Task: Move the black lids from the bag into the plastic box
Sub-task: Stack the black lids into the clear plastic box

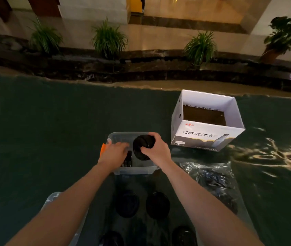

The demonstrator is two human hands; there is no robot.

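A clear plastic box [134, 172] with an orange latch stands on the dark green table. My right hand [156, 148] grips a stack of black lids [142, 146], tilted on edge over the box. My left hand [113, 152] reaches into the box's left side, its fingers resting on a row of black lids [127, 159] standing on edge inside. A clear plastic bag [212, 176] with more black lids lies right of the box, behind my right forearm. Several black lids [157, 204] lie on the table between my arms.
An open white cardboard box [205, 137] with printed text stands at the right rear. Another clear plastic piece [52, 197] shows under my left forearm. The table's far edge meets a dark stone ledge with potted plants [108, 39].
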